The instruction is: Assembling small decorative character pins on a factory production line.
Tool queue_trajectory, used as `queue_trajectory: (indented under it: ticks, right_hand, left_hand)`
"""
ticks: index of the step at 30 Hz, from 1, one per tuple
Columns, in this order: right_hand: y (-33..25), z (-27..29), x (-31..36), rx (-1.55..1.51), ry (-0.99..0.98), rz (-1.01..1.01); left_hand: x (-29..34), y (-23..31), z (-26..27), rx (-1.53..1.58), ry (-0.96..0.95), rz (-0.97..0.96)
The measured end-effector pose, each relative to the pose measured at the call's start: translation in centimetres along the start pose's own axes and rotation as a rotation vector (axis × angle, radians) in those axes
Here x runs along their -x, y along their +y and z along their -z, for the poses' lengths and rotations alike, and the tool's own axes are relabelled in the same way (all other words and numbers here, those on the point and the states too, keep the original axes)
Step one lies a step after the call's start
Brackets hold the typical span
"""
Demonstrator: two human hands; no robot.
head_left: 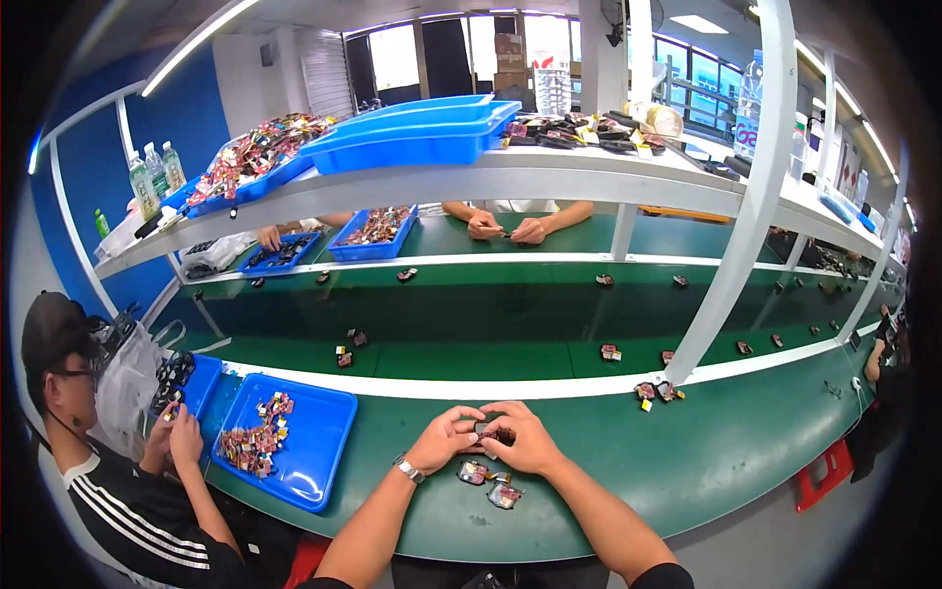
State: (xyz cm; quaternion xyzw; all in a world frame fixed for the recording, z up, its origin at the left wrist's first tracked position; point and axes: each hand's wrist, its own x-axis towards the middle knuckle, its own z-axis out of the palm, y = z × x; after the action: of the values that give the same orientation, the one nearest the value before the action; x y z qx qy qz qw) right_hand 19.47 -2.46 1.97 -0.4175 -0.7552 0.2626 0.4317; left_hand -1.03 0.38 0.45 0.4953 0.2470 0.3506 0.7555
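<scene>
Workbench (687, 471): two hands (444, 442) (527, 439), one part (482, 429).

Holding small dark part (484, 429) between left hand (444, 441) and right hand (524, 440); above green tabletop (697, 461); just beyond loose components (504, 494); right of blue tray (326, 447)

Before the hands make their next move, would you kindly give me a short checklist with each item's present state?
1. Both hands on the piece: ok; left hand and right hand meet around a small dark part.
2. Fine condition of that part: cannot tell; fingers cover much of it.
3. Loose pieces all in a tray: not ok; some lie on the green bench just below the hands.
4. Blue tray clear of the hands: ok; it sits apart, to their left.
5. Co-worker's hands clear: ok; they are beyond the tray.
</scene>
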Motion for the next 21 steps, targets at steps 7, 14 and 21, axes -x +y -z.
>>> queue_trajectory:
  ticks: [7,14,21]
  right_hand:
    - [-0.1,0.3,0.0,-0.045,-0.099,0.059]
    - [0.0,-0.4,0.2,0.038,0.043,0.018]
    - [-0.4,-1.1,0.3,0.015,0.063,0.0]
  left_hand:
    - [0.0,-0.3,0.2,-0.033,0.008,0.016]
    - [-0.1,-0.1,-0.3,0.01,0.072,0.005]
    - [-0.1,-0.4,0.0,0.055,0.077,-0.002]
